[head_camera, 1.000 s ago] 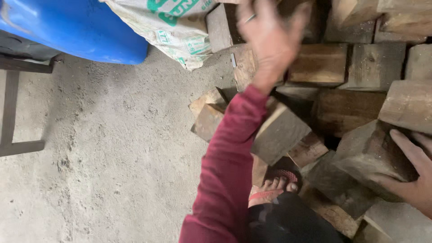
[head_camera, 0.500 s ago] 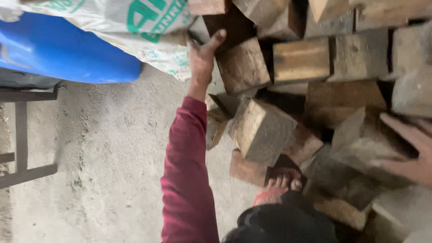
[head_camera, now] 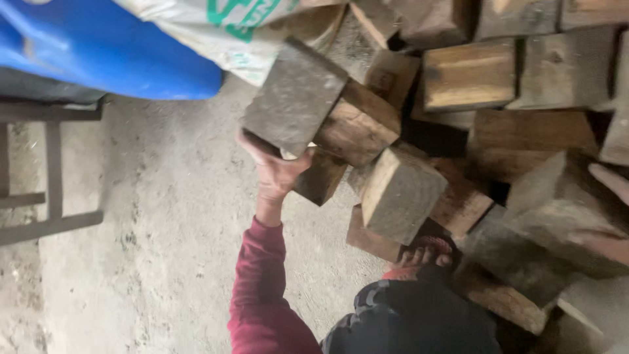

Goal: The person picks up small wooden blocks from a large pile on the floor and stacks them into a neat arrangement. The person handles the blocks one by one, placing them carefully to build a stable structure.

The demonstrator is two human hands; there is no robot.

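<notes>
Right now my left hand [head_camera: 275, 172] grips a grey wood block [head_camera: 295, 98] from underneath, fingers curled tight against its lower edge, thumb hidden behind it, and the block sits tilted at about twelve o'clock from my wrist, touching the brown block [head_camera: 359, 124] at its three o'clock. As I judge it, the step in hand is lifting this block off the woodpile [head_camera: 517, 92], and the next move calls for a firm hold and a clean path, since the piece looks heavy and leans against its neighbours. My right hand [head_camera: 606, 210] is at the frame's three o'clock edge, resting on a big grey chunk [head_camera: 557, 203]; only fingertips and a bit of palm show, so I cannot tell whether those fingers are spread or clamped. At six o'clock from the pile my foot in a red sandal [head_camera: 422, 255] pokes out between blocks, close to a loose square-ended one [head_camera: 400, 193]. A blue barrel [head_camera: 111, 52] and a white sack [head_camera: 223, 33] are cut off at the top, and a dark metal frame [head_camera: 46, 164] at nine o'clock is only partly visible
</notes>
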